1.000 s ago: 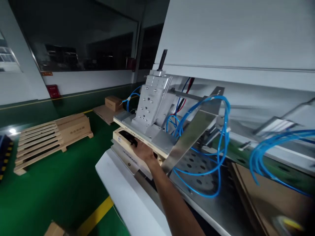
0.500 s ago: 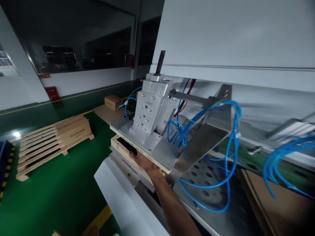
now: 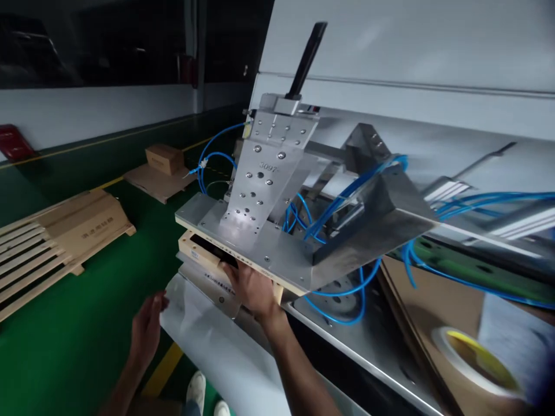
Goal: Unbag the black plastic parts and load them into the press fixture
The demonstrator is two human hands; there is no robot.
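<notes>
My right hand (image 3: 254, 289) reaches into the dark gap between the upper metal plate (image 3: 281, 245) and the cream-coloured block (image 3: 203, 263) below it. Its thumb lies at the lip of the slot, while the other fingertips are hidden inside. On the upper plate stands a metal fixture (image 3: 264, 173) marked 3097, with a black rod (image 3: 307, 60) on top. Beside the corner of the white machine panel (image 3: 208, 329), my left hand (image 3: 147, 329) is closed, fingers curled together. What it pinches, if anything, I cannot make out.
Blue air hoses (image 3: 347, 202) loop around a metal bracket (image 3: 381, 219) on the right. A roll of tape (image 3: 477, 361) lies on cardboard at lower right. Across the green floor are a wooden pallet (image 3: 26, 254) with a flat carton and a small box (image 3: 165, 159) on a cardboard sheet.
The view has moved closer and turned right. My left hand has risen from the bottom edge to the panel's corner. My right hand stays in the gap.
</notes>
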